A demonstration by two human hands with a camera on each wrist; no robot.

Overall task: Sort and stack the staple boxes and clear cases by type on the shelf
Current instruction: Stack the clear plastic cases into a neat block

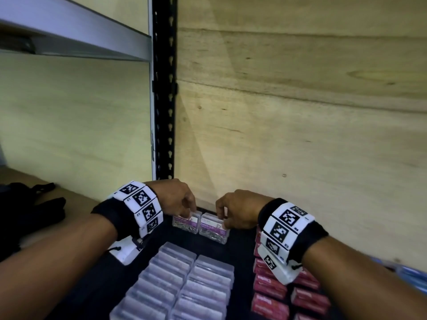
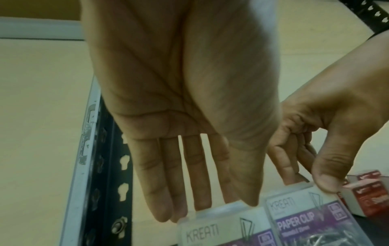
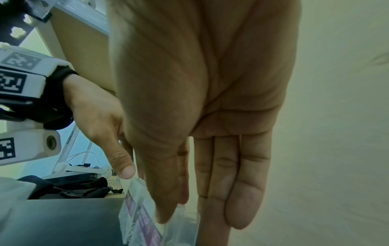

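At the far left of the shelf (image 1: 69,192) lies a dark bundle of fabric with straps (image 1: 34,204). A black slotted upright (image 1: 164,100) rises at the back, against plywood panels (image 1: 300,112).

The left hand (image 1: 178,197) reaches down to the left clip case (image 1: 186,222), a clear case with a purple "PAPER CLIP" label. In the left wrist view its fingers (image 2: 160,191) are nearly straight and close together, tips on the case's far top edge, while the thumb meets the near edge; the case is pinched lightly between them.

Just beside it, touching or nearly so, stands the right clip case (image 1: 213,228). The right hand (image 1: 240,211) holds this one from above, fingers (image 3: 244,199) behind it and thumb in front. Both cases sit at the back of the shelf on a dark mat (image 1: 242,245), near the plywood.

Nearer the camera, two rows of clear cases (image 1: 184,280) lie side by side on the mat. To their right sit red staple boxes (image 1: 270,287) in rows, partly hidden under the right wrist's marker band (image 1: 286,229). A similar band (image 1: 141,204) wraps the left wrist.
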